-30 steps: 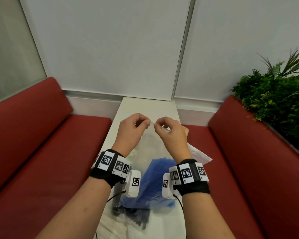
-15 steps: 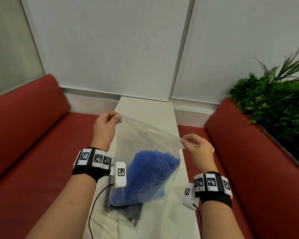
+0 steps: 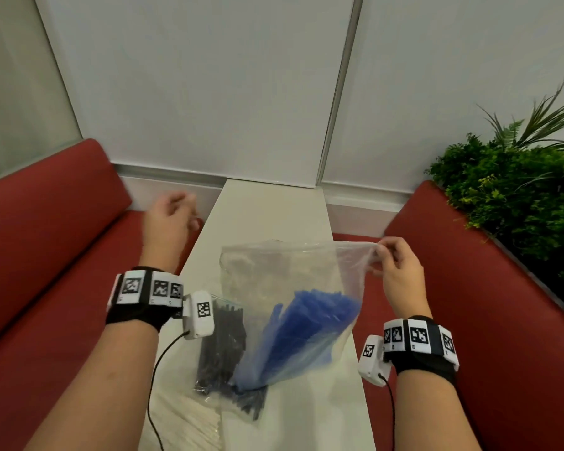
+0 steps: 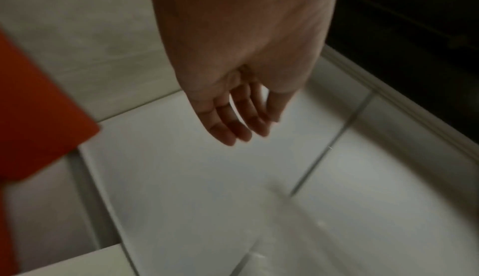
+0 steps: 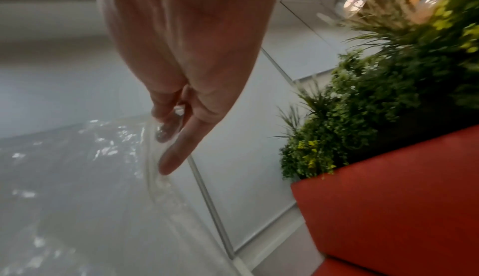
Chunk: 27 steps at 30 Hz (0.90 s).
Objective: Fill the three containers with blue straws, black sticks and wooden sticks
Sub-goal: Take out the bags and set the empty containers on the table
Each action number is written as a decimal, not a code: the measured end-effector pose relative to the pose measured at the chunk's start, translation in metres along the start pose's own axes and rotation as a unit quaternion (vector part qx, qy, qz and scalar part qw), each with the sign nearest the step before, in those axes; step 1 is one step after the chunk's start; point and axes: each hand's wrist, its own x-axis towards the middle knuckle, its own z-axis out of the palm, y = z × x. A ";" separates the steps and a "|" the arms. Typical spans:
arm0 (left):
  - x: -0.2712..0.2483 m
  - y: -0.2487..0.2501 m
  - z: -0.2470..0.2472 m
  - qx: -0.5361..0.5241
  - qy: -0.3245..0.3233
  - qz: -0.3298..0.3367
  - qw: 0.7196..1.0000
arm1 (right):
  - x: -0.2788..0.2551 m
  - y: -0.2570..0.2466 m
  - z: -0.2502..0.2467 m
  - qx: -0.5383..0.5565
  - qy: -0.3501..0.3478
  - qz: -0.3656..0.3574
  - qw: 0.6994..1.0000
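A clear plastic bag (image 3: 290,271) with a bundle of blue straws (image 3: 306,330) stands on the narrow white table (image 3: 274,206). My right hand (image 3: 380,252) pinches the bag's upper right corner and holds it up; the right wrist view shows the film caught between thumb and fingers (image 5: 166,137). My left hand (image 3: 189,206) hovers blurred over the table's left edge, away from the bag, fingers loose and holding nothing (image 4: 246,133). A bag of black sticks (image 3: 222,346) lies left of the straws. Through the film a clear container rim (image 3: 241,265) shows faintly.
Red bench seats (image 3: 62,271) run along both sides of the table. A green plant (image 3: 518,196) stands behind the right bench back. A pale bundle (image 3: 183,421) lies at the table's near left end. A white wall closes the far end.
My left hand let go of the bag's top edge and swung away to the left. The bag's mouth sagged, and only my right hand holds it now.
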 end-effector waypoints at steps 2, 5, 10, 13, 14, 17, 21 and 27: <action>-0.015 0.019 0.026 0.111 -0.130 0.066 0.983 | 0.002 -0.011 0.015 -0.007 -0.059 -0.014 0.998; -0.048 0.033 0.072 0.281 -0.387 0.070 0.876 | 0.003 -0.025 0.036 -0.026 -0.111 -0.049 0.992; -0.060 0.022 0.086 0.348 -0.451 0.082 0.818 | 0.008 -0.027 0.032 -0.054 -0.088 -0.061 0.993; -0.058 0.021 0.082 0.294 -0.462 0.037 0.836 | 0.004 -0.028 0.039 -0.162 -0.030 -0.040 0.986; -0.058 0.020 0.083 0.281 -0.448 0.029 0.848 | 0.001 -0.029 0.045 -0.183 0.002 -0.029 0.983; -0.061 0.021 0.090 0.264 -0.370 0.005 0.891 | -0.012 -0.038 0.064 -0.171 0.076 0.017 0.982; -0.076 0.024 0.102 0.143 -0.361 -0.112 0.915 | -0.027 -0.050 0.091 0.039 -0.156 0.194 0.968; -0.084 0.020 0.099 0.116 -0.363 -0.104 0.919 | -0.028 -0.051 0.090 0.195 -0.166 0.250 0.934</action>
